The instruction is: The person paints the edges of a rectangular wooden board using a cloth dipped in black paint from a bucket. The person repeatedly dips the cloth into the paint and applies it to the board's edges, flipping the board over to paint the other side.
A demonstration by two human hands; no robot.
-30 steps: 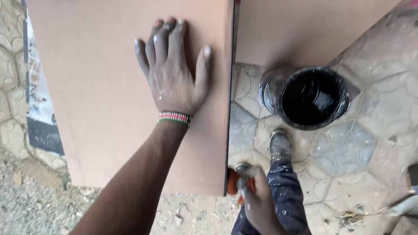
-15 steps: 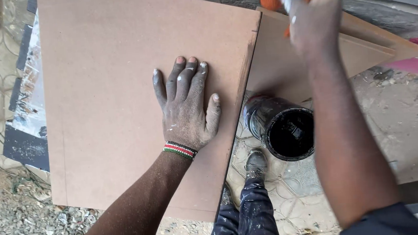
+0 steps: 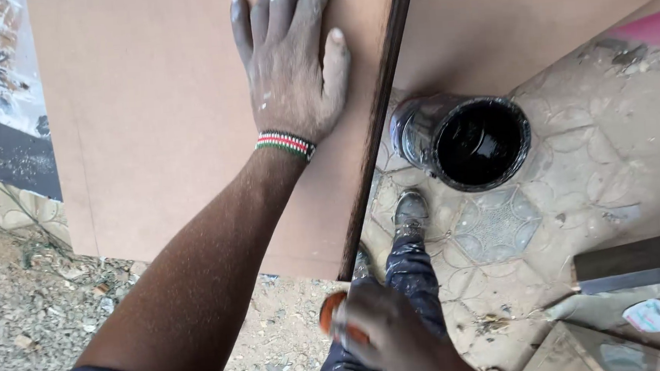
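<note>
Brown fibreboard, a large flat sheet [image 3: 166,134], fills the left of the view, with its right-hand edge [image 3: 376,129] showing dark along its length; a second brown board [image 3: 511,21] lies beyond it to the upper right. Keep your left hand [image 3: 292,65] as it is, spread flat on the sheet near that edge with its fingers [image 3: 285,9] released and gripping nothing, and press straight down so the sheet cannot shift. Just right of the edge, on the patterned paved floor [image 3: 611,161], sits the round black tin of black liquid [image 3: 468,140], tilted toward you, with your paint-flecked shoe [image 3: 410,211] right below it; mind that foot so you do not knock the tin. Your right hand [image 3: 385,335], low beside the sheet's near corner, is clenched around a small orange-handled tool [image 3: 330,315]; its working end is hidden, so I cannot tell what kind it is. Work it along the edge in steady strokes.
</note>
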